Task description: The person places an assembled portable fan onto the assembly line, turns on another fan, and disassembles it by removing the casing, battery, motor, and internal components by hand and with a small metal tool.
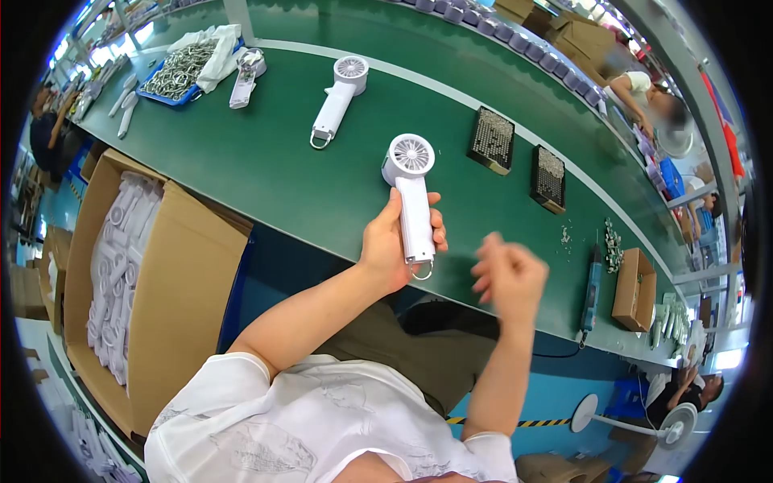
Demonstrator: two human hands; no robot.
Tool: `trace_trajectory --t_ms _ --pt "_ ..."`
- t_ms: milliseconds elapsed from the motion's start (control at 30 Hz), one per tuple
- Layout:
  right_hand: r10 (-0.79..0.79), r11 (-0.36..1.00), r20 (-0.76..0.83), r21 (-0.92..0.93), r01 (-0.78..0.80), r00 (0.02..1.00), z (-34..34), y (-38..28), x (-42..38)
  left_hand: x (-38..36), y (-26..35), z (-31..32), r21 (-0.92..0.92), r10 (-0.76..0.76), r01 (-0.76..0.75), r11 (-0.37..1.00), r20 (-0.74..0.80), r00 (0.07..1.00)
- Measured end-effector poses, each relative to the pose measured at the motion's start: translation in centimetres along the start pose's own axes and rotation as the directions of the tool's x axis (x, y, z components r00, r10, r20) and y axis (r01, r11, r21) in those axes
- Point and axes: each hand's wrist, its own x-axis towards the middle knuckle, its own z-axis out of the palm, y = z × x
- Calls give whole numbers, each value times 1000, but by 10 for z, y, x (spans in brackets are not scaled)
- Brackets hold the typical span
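Note:
My left hand [386, 245] is wrapped round the handle of a white handheld fan [415, 211], held above the green bench with its round grille up and a metal loop at the lower end. To its right, my right hand [515, 278] is raised over the bench edge, apart from the fan. Its fingers look curled but are smeared by motion, and I cannot see whether anything is in them. Farther back lies a second white handheld fan [336, 105], also with a metal loop. An opened fan body [246, 78] rests to the left of that one.
A blue tray of metal loops [179, 72] sits at the back left. Two black trays, one [491, 138] left of the other [549, 177], hold small parts. Toward the right are a teal electric screwdriver [593, 290] and a small cardboard box [634, 290]. A large carton [189, 298] stands at left.

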Motion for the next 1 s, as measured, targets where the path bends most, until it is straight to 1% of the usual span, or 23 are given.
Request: trace_trajectory --t_ms 33,67,100,133,167,233,267,333,433,500,567,600,667,767,833,867,900,933,1000 --pt "115 992 135 42 -121 984 10 5 -17 1 -2 2 23 5 -5 1000 -9 1000" --pt "119 984 243 103 -147 963 20 13 -30 1 -3 4 28 0 1 1000 -21 1000" --pt "155 961 313 173 -216 937 30 19 -38 1 -6 4 19 -16 16 1000 7 1000" --pt "148 930 344 271 -249 927 36 24 -42 1 -8 3 13 -28 27 1000 34 999" --pt "137 887 378 365 -284 915 40 28 -44 1 -10 5 -12 -75 76 997 29 997" --pt "117 833 338 478 -278 934 42 40 -43 2 -15 8 8 -91 91 996 42 995" --pt "109 809 357 511 -292 928 40 43 -43 2 -16 14 25 -82 81 996 14 997" --pt "95 804 357 523 -283 929 40 42 -46 4 -21 16 51 -81 79 996 42 996" --pt "117 801 323 528 -282 939 39 45 -47 9 -29 12 46 -113 112 993 23 993" --pt "117 805 305 528 -270 945 36 50 -44 10 -30 13 45 -135 136 990 -19 991" --pt "109 811 294 526 -256 950 35 49 -44 11 -28 15 106 -102 98 990 34 994" --pt "99 794 315 547 -266 944 34 47 -46 11 -27 16 97 -100 98 990 15 995" --pt "84 816 308 525 -243 948 37 44 -47 11 -25 14 79 -108 103 992 64 992" --pt "109 826 306 502 -257 946 38 40 -46 10 -23 13 128 -87 78 989 63 994" --pt "92 835 333 487 -255 938 38 40 -44 11 -24 8 130 -85 84 988 -2 996" --pt "86 840 344 480 -254 935 37 42 -42 12 -25 5 117 -88 87 989 2 996" --pt "99 836 354 478 -270 930 36 43 -40 12 -26 4 143 -72 78 987 -41 997" --pt "96 832 352 485 -269 931 36 44 -39 13 -26 4 163 -53 61 985 -50 997" --pt "88 815 363 509 -277 928 37 44 -38 12 -25 10 264 -18 41 964 -91 996"
